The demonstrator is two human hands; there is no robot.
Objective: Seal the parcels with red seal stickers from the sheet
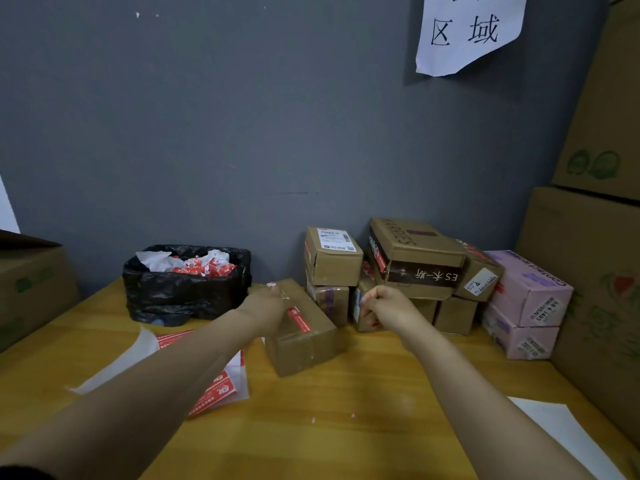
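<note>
At centre frame on the tabletop (381,393), the parcel (304,344) points its long axis to the upper left, red sticker (298,320) across its top, left hand (265,304) on its far end with fingers hidden, right hand (382,310) fist-curled, seemingly empty, just rightward.

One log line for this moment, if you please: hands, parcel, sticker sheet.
left hand on front parcel, grip hidden | right hand curled, nothing seen in it | red sticker on parcel top | sticker sheet lies left of parcel
</note>
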